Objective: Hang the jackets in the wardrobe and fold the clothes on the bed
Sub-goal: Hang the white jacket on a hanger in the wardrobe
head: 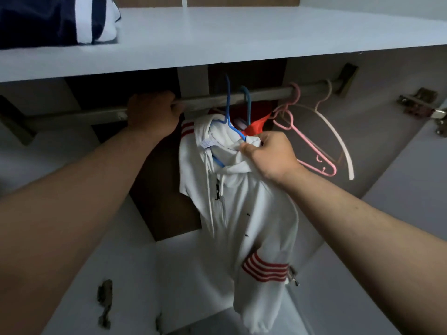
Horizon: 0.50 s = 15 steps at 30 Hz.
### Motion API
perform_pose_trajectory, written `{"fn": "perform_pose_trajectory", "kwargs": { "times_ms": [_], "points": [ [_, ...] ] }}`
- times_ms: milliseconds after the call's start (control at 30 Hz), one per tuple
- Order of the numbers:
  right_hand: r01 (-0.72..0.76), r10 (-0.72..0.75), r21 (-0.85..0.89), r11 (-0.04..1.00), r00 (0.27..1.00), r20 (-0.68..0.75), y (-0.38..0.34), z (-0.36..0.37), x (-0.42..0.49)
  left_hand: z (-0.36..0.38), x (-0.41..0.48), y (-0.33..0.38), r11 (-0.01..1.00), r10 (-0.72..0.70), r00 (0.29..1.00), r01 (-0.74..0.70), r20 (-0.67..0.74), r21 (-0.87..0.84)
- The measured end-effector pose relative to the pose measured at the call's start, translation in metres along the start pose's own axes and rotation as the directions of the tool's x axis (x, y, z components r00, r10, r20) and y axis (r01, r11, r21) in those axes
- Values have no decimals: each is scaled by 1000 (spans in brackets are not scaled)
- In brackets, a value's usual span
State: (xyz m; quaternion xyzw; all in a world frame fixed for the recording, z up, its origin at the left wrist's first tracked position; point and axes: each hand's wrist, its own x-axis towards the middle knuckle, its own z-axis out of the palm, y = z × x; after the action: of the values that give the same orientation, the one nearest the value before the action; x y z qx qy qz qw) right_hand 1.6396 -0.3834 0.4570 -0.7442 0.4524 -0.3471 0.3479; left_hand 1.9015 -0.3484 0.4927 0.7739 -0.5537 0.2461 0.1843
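A white zip jacket (244, 213) with red sleeve stripes hangs from a blue hanger (228, 112), whose hook sits at the grey wardrobe rail (266, 94). My right hand (268, 155) grips the jacket's collar and the hanger's shoulder. My left hand (152, 112) is curled round the rail, just left of the jacket. Behind the white jacket a red garment (256, 125) hangs on a teal hanger (246, 97).
A pink hanger (307, 143) and a white hanger (338, 139) hang bare on the rail's right part. A white shelf (217, 44) spans above the rail, with a navy and white folded cloth (48, 18) at its left. Door hinges (420, 102) stick out at right.
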Motion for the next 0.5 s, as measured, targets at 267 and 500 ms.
{"fn": "perform_pose_trajectory", "kwargs": {
  "times_ms": [267,500],
  "points": [
    [-62,60,-50,997,997,-39,-10,18,32,-4,3,1,1000,-13,998,13,63,-4],
    [-96,99,-112,989,995,28,9,43,23,-4,3,0,999,-27,997,29,79,-29]
  ]
}}
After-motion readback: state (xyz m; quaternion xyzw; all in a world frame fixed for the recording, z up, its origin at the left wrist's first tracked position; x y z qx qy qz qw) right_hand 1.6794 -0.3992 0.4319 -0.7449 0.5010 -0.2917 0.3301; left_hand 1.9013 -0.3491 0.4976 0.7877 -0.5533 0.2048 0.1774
